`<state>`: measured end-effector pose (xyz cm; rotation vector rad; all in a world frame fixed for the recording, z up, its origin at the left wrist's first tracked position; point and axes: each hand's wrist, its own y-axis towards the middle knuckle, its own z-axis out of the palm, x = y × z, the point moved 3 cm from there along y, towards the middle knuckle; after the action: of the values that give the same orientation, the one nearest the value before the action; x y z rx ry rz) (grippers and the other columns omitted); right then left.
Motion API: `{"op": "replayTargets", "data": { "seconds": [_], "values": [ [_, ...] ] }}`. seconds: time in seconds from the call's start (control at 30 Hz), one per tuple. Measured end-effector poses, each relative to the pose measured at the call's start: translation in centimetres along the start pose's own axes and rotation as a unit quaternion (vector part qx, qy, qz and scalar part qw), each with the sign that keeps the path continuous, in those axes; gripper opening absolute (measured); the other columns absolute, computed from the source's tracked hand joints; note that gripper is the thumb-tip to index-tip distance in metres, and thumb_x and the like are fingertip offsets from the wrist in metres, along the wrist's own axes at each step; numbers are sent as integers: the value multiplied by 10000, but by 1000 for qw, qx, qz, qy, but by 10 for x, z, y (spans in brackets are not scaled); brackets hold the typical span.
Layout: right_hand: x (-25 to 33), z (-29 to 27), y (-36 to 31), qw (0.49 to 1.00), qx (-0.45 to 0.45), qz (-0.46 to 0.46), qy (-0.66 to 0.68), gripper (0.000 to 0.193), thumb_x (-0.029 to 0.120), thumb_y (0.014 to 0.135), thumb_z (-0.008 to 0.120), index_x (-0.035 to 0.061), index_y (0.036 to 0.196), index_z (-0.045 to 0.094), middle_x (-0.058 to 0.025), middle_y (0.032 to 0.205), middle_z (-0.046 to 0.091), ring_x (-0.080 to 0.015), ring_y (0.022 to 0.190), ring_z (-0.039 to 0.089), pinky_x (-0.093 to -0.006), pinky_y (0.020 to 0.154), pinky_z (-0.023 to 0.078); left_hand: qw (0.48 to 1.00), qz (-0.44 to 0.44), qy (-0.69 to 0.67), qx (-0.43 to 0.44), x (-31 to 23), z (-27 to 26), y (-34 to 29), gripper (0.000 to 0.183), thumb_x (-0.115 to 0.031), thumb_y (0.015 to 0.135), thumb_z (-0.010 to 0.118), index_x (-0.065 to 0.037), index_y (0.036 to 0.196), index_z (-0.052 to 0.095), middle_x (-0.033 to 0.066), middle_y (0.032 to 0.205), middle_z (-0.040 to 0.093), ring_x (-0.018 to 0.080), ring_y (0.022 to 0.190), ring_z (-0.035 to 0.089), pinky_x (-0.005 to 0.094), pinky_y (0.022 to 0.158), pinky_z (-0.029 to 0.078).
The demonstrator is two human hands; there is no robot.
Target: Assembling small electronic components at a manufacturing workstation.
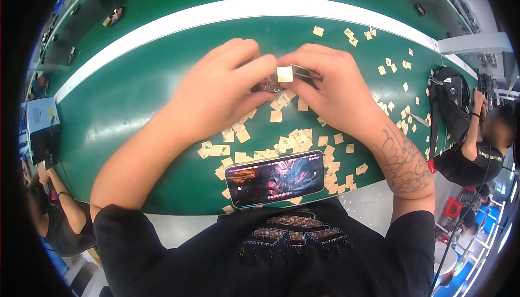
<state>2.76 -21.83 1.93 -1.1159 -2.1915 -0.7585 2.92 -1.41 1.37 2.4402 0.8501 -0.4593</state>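
My left hand (219, 83) is closed on a small dark part with reddish bits (265, 84), mostly covered by my fingers. My right hand (327, 80) pinches metal tweezers (305, 73), whose legs show between thumb and forefinger. At the tweezers' end, right beside the small part, is a cream square sticker (285, 74). Whether it touches the part I cannot tell. Under and in front of my hands lie several loose cream stickers (295, 141), some overlapping.
A phone with a lit screen (275, 180) lies near the table's front edge. More stickers (391, 65) are scattered at the right, by a slim pointed metal tool (418, 118). A black bag (452, 96) sits at the right edge, a box (43, 126) at the left. People sit on both sides.
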Motion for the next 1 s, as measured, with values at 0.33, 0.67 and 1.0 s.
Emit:
{"op": "replayTargets", "data": {
  "seconds": [0.33,0.67,1.0],
  "values": [
    [-3,3,-6,993,0,98,64,209,-10,891,779,3,1099,783,-98,895,706,-211,800,663,-345,719,549,999,-31,-15,-26,-4,2,0,510,-94,741,922,-46,1164,640,119,992,590,346,900,604,437,786,520],
    [4,7,7,998,0,61,-35,116,-11,847,716,2,952,764,-174,841,708,-386,803,712,-457,737,575,994,-99,-34,-11,-8,1,-1,546,-35,742,891,-68,1211,613,124,1003,607,370,939,633,467,791,521],
    [-3,-4,8,985,31,133,106,212,21,912,778,-2,1117,727,-117,966,735,-212,870,755,-343,760,590,994,-68,-56,-59,-6,-1,-1,534,-9,709,915,-42,1161,632,145,1028,625,366,928,646,432,744,535]
  ]
}}
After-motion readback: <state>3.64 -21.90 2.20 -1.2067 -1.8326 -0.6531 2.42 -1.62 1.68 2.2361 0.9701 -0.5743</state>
